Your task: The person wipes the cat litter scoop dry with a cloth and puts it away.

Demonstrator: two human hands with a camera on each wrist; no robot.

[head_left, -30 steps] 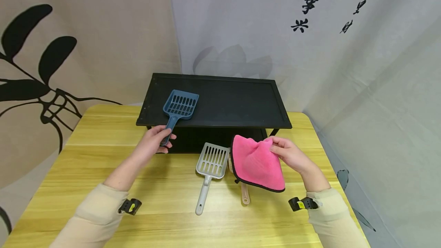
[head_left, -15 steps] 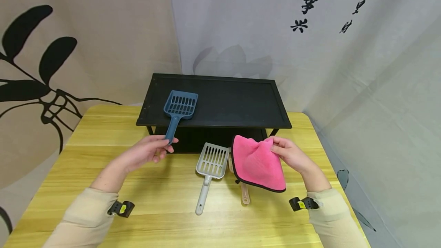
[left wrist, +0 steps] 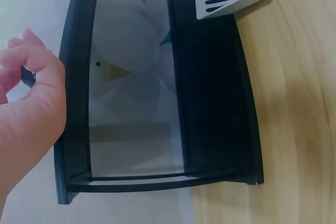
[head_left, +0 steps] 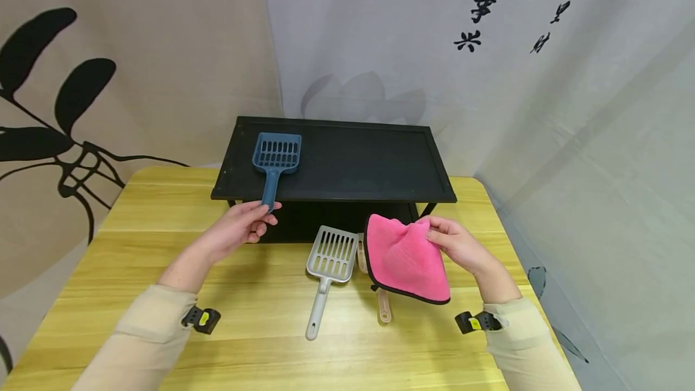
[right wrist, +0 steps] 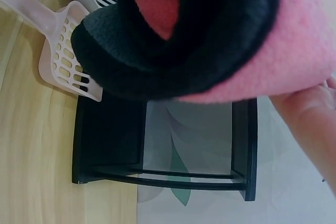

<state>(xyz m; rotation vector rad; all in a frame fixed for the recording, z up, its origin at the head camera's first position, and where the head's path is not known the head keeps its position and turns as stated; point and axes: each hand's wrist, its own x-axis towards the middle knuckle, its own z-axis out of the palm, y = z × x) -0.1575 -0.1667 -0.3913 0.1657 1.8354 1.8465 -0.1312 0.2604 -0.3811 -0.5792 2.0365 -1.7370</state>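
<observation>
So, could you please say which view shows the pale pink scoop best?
The right wrist view: the pale pink scoop shows slots and handle. In the head view, the pink cloth hides most; the left wrist view shows none.

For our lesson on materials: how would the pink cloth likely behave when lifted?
The pink cloth is likely floppy: it gathers into folds and droops from the right hand. It is probably light, as a pinch at its top seems to support it. Its fuzzy surface suggests it wouldn't slip easily.
</observation>
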